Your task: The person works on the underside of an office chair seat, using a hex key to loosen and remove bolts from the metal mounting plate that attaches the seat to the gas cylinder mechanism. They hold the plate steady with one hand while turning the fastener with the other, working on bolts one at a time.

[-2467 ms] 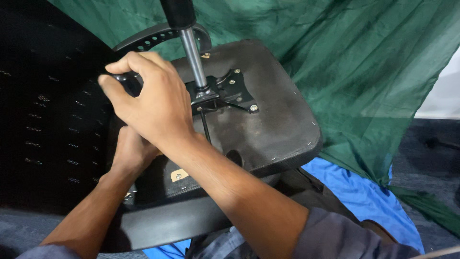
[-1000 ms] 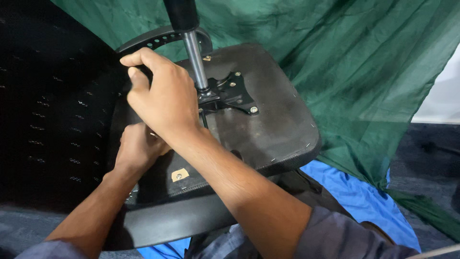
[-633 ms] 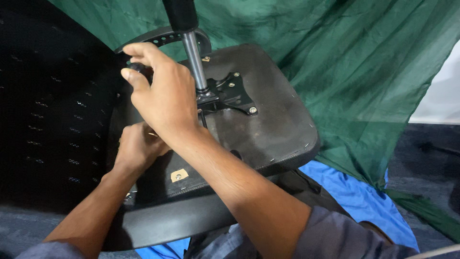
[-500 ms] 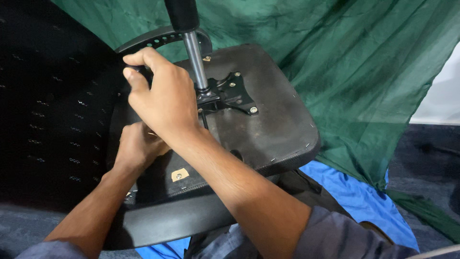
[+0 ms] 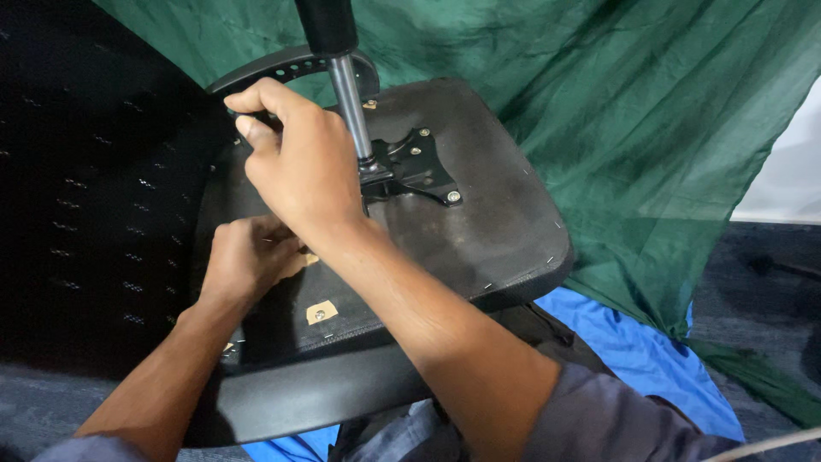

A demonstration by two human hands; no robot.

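Note:
An upturned black office chair shows its seat underside (image 5: 500, 231), with a black metal mounting plate (image 5: 421, 167) and a grey steel column (image 5: 346, 94) rising from it. My right hand (image 5: 299, 167) is closed around a small dark handle (image 5: 259, 121) left of the column, beside the curved black armrest (image 5: 282, 64); most of the handle is hidden in the fist. My left hand (image 5: 248, 257) rests with curled fingers on the seat underside, just below my right wrist. What lies under its fingers is hidden.
The black mesh backrest (image 5: 85, 171) fills the left side. A second black armrest (image 5: 316, 402) runs along the near edge. A screw in a tan patch (image 5: 321, 312) sits on the seat. Green cloth (image 5: 616, 111) hangs behind, and blue cloth (image 5: 637, 355) lies on dark floor.
My right hand has shifted a little up and towards the far armrest, turning slightly while still gripping the dark handle. My left hand has stayed put.

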